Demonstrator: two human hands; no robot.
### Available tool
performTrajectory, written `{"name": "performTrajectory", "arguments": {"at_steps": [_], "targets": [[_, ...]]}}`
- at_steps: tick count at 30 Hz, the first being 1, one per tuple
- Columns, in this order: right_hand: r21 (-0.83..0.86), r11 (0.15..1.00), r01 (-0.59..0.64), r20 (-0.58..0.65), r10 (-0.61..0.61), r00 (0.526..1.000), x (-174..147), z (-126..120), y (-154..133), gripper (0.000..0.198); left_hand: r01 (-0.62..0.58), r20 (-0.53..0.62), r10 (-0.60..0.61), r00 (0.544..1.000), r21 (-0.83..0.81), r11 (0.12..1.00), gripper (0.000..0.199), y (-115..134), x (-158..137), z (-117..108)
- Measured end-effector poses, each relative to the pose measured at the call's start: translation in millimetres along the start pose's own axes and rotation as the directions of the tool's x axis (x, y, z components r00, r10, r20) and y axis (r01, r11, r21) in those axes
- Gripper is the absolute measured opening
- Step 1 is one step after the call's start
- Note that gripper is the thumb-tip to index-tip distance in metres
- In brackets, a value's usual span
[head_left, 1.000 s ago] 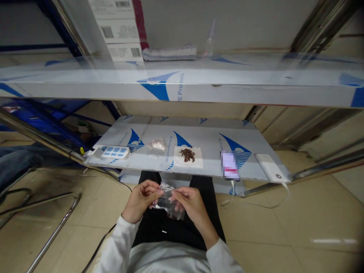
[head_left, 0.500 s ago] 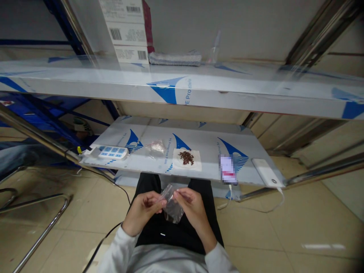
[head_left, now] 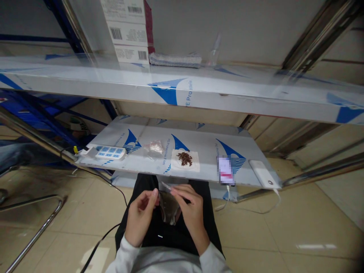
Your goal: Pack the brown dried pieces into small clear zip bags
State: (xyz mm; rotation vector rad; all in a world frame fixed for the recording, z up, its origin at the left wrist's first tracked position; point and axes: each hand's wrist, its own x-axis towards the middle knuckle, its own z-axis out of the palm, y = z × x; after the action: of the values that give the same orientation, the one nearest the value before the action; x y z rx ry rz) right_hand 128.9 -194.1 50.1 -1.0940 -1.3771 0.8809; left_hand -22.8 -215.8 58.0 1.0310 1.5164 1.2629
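A small clear plastic bag (head_left: pixel 170 208) hangs between my hands, above my lap. My left hand (head_left: pixel 142 216) has thumb and forefinger pinched at the bag's left upper edge. On the other side, my right hand (head_left: pixel 191 212) grips the upper right edge between thumb and fingers. Between them the bag's top looks spread apart, and I cannot make out anything inside. Just beyond, on the lower shelf (head_left: pixel 148 167), a heap of small dark brown pieces (head_left: pixel 184 158) rests on a square of white paper (head_left: pixel 195 166). Left of the paper lies a crumpled clear plastic packet (head_left: pixel 155 147).
A white power strip (head_left: pixel 110 152) sits on the shelf's left end. Toward the right are a phone (head_left: pixel 226 170) and a white power bank (head_left: pixel 264 174), joined by a cable. The upper shelf (head_left: pixel 113 81) holds stacked boxes (head_left: pixel 127 32) and a folded cloth (head_left: pixel 174 60).
The bag's upper part has tilted and spread between my hands, and its lower part now hangs darker and straighter. My left fingers have shifted slightly left. The view has moved slightly.
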Motion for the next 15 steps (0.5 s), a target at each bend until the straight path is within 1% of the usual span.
{"name": "performTrajectory", "arguments": {"at_steps": [1,2,3,4,5,7,9,10,12,13,15], "targets": [[-0.043,0.995,0.094,0.023,-0.093,0.995,0.9,-1.5,-1.8,0.015,0.042,0.058,-0.040,0.998,-0.043,0.998,0.031,2.4,-1.1,2.5],[-0.070,0.984,0.166,0.053,-0.162,0.985,1.6,-2.6,-3.7,0.017,0.087,0.113,-0.077,0.991,-0.088,0.992,0.032,4.2,-1.9,4.9],[-0.091,0.974,0.207,0.085,-0.200,0.976,2.0,-3.3,-5.6,0.019,0.125,0.146,-0.106,0.984,-0.129,0.984,0.033,5.1,-2.1,7.0],[-0.109,0.970,0.219,0.117,-0.206,0.971,1.9,-3.7,-7.4,0.020,0.151,0.149,-0.127,0.981,-0.163,0.975,0.033,5.2,-1.9,8.6],[-0.123,0.971,0.207,0.146,-0.189,0.971,1.3,-3.7,-8.9,0.019,0.163,0.141,-0.138,0.980,-0.186,0.969,0.032,4.6,-1.5,9.6],[-0.129,0.983,0.134,0.192,-0.107,0.976,-0.6,-3.0,-10.0,0.021,0.147,0.130,-0.124,0.984,-0.185,0.972,0.031,2.4,0.0,10.6],[-0.123,0.992,0.013,0.186,0.010,0.982,-2.2,-1.7,-7.4,0.022,0.089,0.139,-0.071,0.988,-0.133,0.987,0.030,0.6,1.3,10.8],[-0.111,0.992,-0.053,0.172,0.072,0.982,-2.4,-1.2,-4.6,0.019,0.053,0.158,-0.038,0.987,-0.090,0.995,0.029,0.3,1.6,10.8],[-0.095,0.982,-0.165,0.154,0.178,0.972,-1.9,-1.0,2.8,0.015,-0.025,0.203,0.016,0.979,0.044,0.999,0.025,0.9,1.8,10.9],[-0.103,0.975,-0.197,0.152,0.211,0.966,-1.4,-1.5,6.6,0.015,-0.074,0.219,0.042,0.975,0.138,0.988,0.023,1.6,1.8,11.1],[-0.159,0.967,-0.201,0.130,0.222,0.966,-0.8,-3.7,11.9,0.015,-0.181,0.225,0.105,0.969,0.352,0.918,0.018,3.2,1.5,12.3]]}}
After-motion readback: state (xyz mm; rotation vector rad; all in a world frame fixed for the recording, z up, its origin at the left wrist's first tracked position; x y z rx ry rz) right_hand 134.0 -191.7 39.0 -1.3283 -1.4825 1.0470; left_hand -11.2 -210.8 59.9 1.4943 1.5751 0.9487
